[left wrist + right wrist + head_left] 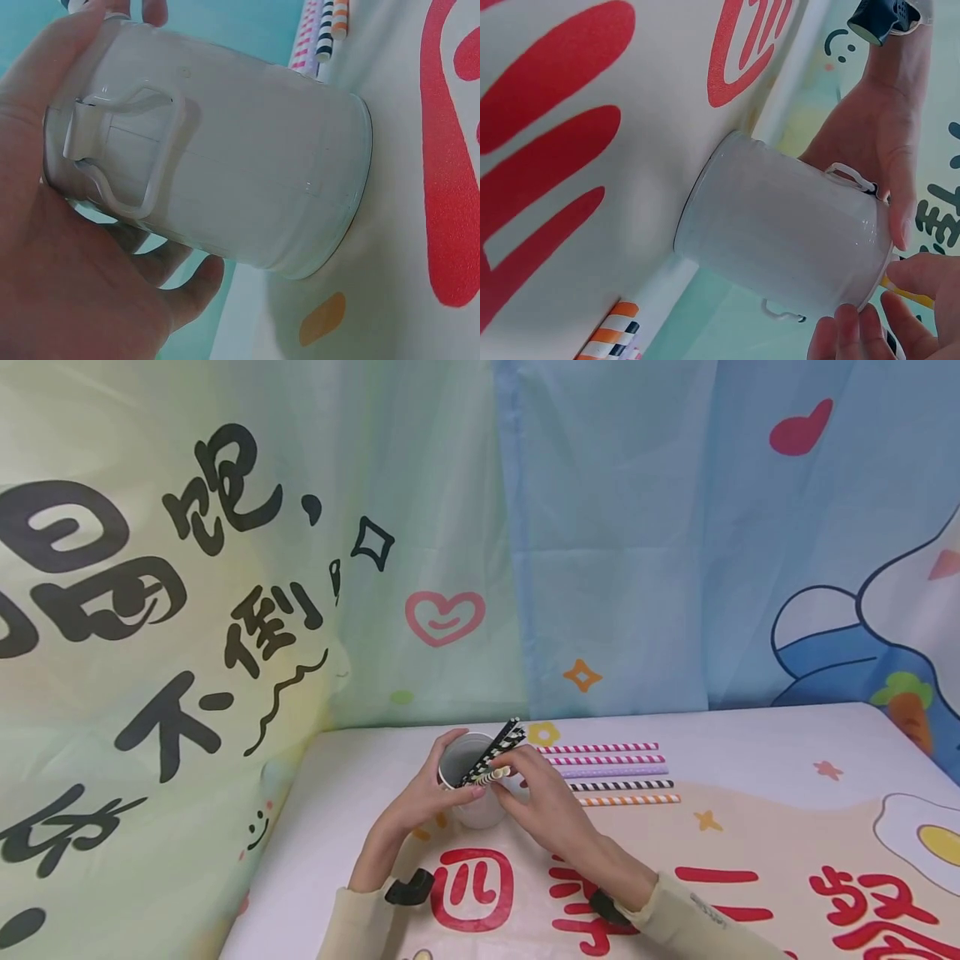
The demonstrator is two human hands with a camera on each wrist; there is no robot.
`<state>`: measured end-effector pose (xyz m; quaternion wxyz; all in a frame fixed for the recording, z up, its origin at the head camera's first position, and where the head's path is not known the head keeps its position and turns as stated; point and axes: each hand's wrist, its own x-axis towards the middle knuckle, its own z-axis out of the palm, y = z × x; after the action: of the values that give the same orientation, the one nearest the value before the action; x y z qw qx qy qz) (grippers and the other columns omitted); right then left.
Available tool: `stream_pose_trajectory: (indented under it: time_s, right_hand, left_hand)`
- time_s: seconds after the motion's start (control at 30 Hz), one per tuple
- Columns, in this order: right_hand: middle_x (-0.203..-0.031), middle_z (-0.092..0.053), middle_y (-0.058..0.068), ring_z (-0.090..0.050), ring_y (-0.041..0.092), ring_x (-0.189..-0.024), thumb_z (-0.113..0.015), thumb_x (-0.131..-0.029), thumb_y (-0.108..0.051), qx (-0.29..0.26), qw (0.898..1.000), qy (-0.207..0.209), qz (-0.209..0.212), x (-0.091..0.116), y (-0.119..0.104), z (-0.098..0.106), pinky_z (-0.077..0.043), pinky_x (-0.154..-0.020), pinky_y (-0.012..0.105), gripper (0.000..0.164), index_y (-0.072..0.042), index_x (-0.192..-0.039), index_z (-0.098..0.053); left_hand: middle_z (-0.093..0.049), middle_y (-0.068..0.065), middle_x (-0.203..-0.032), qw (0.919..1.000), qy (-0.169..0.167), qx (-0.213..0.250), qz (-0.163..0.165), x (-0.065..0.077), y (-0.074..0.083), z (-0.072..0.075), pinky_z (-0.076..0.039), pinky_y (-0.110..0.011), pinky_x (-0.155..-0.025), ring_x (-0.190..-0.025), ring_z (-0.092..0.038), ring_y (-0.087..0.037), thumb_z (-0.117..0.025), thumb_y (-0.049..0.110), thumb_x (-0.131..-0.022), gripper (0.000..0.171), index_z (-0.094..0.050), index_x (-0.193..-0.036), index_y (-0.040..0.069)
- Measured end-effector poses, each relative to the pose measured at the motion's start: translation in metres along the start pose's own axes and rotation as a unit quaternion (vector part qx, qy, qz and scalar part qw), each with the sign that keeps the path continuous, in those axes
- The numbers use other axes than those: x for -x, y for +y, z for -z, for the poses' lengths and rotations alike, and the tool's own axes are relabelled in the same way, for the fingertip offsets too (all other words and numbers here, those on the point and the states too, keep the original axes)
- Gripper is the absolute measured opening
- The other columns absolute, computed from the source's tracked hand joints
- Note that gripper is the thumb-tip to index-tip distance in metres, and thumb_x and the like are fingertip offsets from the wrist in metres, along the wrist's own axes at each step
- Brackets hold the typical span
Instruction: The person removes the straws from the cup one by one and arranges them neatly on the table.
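A small white bucket (pixel 480 814) with a wire loop on its side (pixel 124 154) stands on the table. My left hand (pixel 420 797) grips it near the rim, thumb on the near side and fingers round the far side. Black-and-white paper straws (pixel 497 747) lean inside, their upper ends out past the rim. At the rim, my right hand (pixel 547 797) pinches a yellow-striped straw (pixel 491 775), which shows yellow beside the fingers (pixel 847 326) in the right wrist view. The bucket's wall hides the straws' lower ends.
Right of the bucket, several striped paper straws lie in a row: pink ones (pixel 600 760), a purple one (pixel 615 772), a black-and-white one (pixel 626 785) and an orange one (pixel 633 799). Printed curtains (pixel 615 568) hang behind the patterned table (pixel 750 743).
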<state>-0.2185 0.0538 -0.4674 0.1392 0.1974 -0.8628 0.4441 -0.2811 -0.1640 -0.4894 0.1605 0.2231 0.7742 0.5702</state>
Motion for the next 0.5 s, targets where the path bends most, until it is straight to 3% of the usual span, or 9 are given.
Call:
stream_pose_trajectory:
  time_s: [0.17, 0.33, 0.5]
  right_hand:
    - [-0.11, -0.06, -0.007, -0.062, 0.018, -0.099, -0.075, -0.09, -0.012, 0.01, 1.0, 0.007, 0.001, -0.0001, 0.0012, -0.0016, -0.056, -0.082, 0.037, 0.024, -0.017, -0.112, -0.068]
    - [-0.107, -0.06, -0.008, -0.062, 0.016, -0.095, -0.076, -0.089, -0.014, 0.027, 0.999, 0.019, -0.001, -0.0007, -0.002, -0.0014, -0.054, -0.08, 0.029, 0.022, -0.018, -0.109, -0.068]
    - [-0.11, -0.062, -0.008, -0.06, 0.012, -0.095, -0.077, -0.089, -0.016, 0.028, 0.999, 0.023, -0.013, 0.0001, -0.0064, 0.0007, -0.055, -0.081, 0.032, 0.024, -0.02, -0.111, -0.069]
  left_hand:
    - [-0.033, -0.015, -0.154, 1.0, -0.004, 0.004, -0.001, -0.0005, -0.0011, -0.0004, -0.041, -0.059, -0.111, -0.14, -0.037, -0.039, -0.078, 0.035, -0.086, 0.095, -0.016, -0.157, 0.025]
    - [-0.036, -0.011, -0.153, 1.0, -0.002, 0.002, -0.003, -0.0004, -0.0007, 0.0, -0.041, -0.058, -0.111, -0.139, -0.038, -0.037, -0.079, 0.034, -0.086, 0.093, -0.018, -0.156, 0.029]
    - [-0.037, -0.009, -0.152, 1.0, 0.003, -0.002, -0.003, -0.0004, -0.0004, -0.0001, -0.042, -0.056, -0.111, -0.138, -0.04, -0.034, -0.079, 0.033, -0.086, 0.092, -0.019, -0.155, 0.031]
